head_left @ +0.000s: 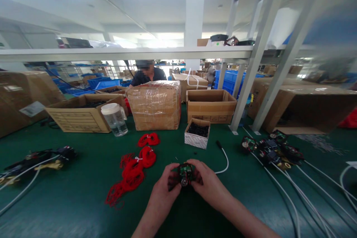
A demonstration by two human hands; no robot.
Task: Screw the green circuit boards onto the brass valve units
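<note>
Both my hands meet low in the middle of the view over the green table (69, 200). My left hand (165, 186) and my right hand (206, 180) are each closed around a small black part with a green circuit board (185, 173), held between them. A white cable (224, 161) runs from the part to the right and back toward a black plug end. Bundles of red wire (134, 173) lie just left of my hands.
A small white box of black parts (196, 133) stands behind my hands. Cardboard boxes (210, 106), a taped carton (154, 105) and a clear jug (115, 119) line the back. Assembled parts with white cables (275, 152) lie right; more (39, 160) lie left. A person sits across the table.
</note>
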